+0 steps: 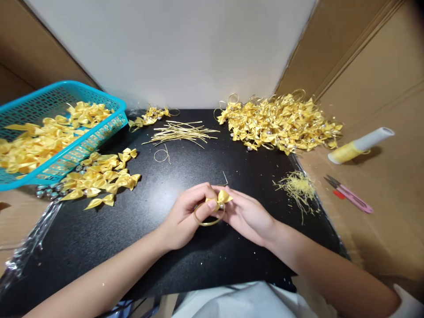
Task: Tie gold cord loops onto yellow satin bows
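My left hand (pixel 195 212) is closed, thumb and fingers pinching a yellow ribbon bow (pixel 224 197) with a small silver bell at its middle. From the bow hangs a gold wire ring (pixel 208 224), looped below the left thumb. My right hand (pixel 250 214) meets the left one from the other side, its fingers curled behind the bow. What the right fingertips grip is hidden. A thin wire end (pixel 225 177) sticks up beyond the fingers. Both hands are above the black table (pixel 159 260), near its front middle.
Left stands a turquoise basket (pixel 64 84) of yellow bows, with loose bows (pixel 109 176) and bells (pixel 49 193) beside it. Gold wire strips (pixel 180 132) lie behind the hands. At right are finished-looking bows (pixel 274 123), yellow thread scraps (pixel 298 187), pink-handled snips (pixel 354 198) and a tube (pixel 361 145).
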Tool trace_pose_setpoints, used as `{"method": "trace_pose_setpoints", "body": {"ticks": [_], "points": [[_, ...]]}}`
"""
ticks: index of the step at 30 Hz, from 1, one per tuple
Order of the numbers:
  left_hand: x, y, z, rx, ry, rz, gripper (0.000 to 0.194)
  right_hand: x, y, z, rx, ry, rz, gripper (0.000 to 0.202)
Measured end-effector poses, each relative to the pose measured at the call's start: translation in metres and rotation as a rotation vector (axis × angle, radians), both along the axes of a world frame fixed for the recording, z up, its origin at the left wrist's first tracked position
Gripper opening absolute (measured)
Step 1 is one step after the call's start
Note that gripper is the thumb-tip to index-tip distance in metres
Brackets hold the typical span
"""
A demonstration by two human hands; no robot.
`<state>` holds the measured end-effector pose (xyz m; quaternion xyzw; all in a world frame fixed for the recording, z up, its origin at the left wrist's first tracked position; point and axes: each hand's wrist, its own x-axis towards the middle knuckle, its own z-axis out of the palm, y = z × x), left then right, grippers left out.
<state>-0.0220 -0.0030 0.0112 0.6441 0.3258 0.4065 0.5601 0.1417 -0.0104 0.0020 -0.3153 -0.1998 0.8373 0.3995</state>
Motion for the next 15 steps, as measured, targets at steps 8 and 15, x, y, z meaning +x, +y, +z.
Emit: {"method": "trace_pose_setpoints", "body": {"ticks": [8,15], "points": [[0.003,0.0,-0.006,-0.02,0.068,-0.036,0.027,0.022,0.019,0.016,-0.048,0.138,-0.205,0.03],[0.008,0.002,-0.011,-0.322,-0.212,0.065,0.026,0.043,0.035,0.026,0.009,-0.018,-0.505,0.036]]}}
